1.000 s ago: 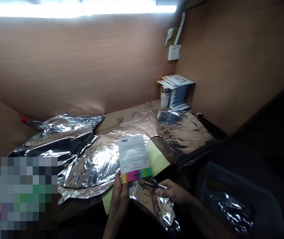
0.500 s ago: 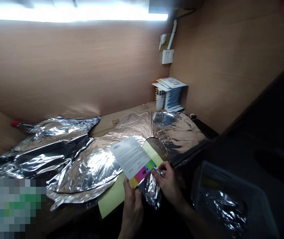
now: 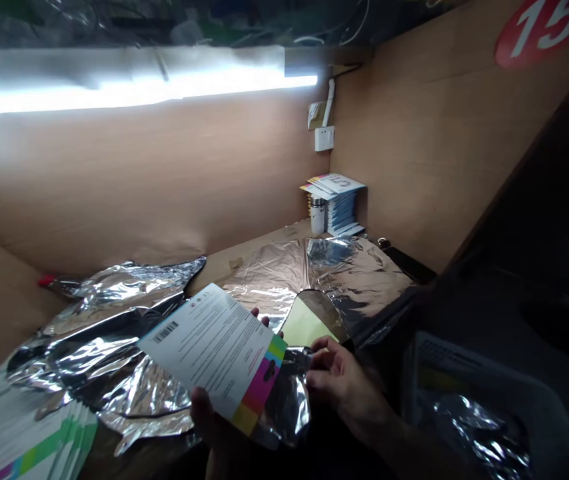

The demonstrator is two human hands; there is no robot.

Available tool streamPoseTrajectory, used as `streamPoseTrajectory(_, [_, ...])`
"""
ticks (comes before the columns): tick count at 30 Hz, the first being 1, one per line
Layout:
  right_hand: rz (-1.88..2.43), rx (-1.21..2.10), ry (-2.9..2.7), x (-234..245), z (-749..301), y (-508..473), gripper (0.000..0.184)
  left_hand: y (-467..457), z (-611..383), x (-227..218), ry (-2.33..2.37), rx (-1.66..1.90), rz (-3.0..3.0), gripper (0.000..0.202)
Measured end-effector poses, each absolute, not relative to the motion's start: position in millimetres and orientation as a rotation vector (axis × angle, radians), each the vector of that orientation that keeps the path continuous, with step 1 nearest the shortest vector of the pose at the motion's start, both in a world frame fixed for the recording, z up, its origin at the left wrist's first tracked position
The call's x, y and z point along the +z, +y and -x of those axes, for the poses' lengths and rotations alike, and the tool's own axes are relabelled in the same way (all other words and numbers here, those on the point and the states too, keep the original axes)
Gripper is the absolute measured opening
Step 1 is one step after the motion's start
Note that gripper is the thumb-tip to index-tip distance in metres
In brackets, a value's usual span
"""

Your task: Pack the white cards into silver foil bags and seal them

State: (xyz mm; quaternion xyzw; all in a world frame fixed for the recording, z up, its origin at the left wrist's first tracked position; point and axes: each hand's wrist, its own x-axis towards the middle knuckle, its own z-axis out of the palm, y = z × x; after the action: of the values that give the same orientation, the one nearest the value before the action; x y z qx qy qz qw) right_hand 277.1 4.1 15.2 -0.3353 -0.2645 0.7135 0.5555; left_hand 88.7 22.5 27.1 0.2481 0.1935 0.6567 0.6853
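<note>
Well, the left hand (image 3: pixel 206 415) held a printed card (image 3: pixel 212 353) with a barcode and a coloured strip, its grip closed around the card, with fingertips (image 3: pixel 263 321) showing past the far edge. The right hand (image 3: pixel 347 387) pinched the crumpled top of a silver foil pouch (image 3: pixel 284 403) just beside the card's coloured end. Crinkled foil sheets (image 3: pixel 129 373) spread across the counter (image 3: pixel 219 267) beneath them, a yellow-green sheet (image 3: pixel 307 325) lay beyond, and a stack of cards (image 3: pixel 29 440) sat at lower left.
</note>
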Motion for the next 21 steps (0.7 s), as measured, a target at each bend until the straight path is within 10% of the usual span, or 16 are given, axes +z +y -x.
streamPoseTrajectory(6, [0.879,1.438,-0.714,13.7,-258.9,11.7,0.035,45.3,-115.9,26.6,0.551,1.531,-0.690,0.087])
streamPoseTrajectory(13, [0.941,0.209,-2.205,1.2,-263.8,-14.2,0.048,53.4,-93.8,6.6,0.631,1.358,-0.678,0.109])
streamPoseTrajectory(21, [1.254,0.328,-2.407,9.5,-241.7,10.9,0.065,53.7,-117.6,-14.2,0.721,1.175,-0.692,0.099])
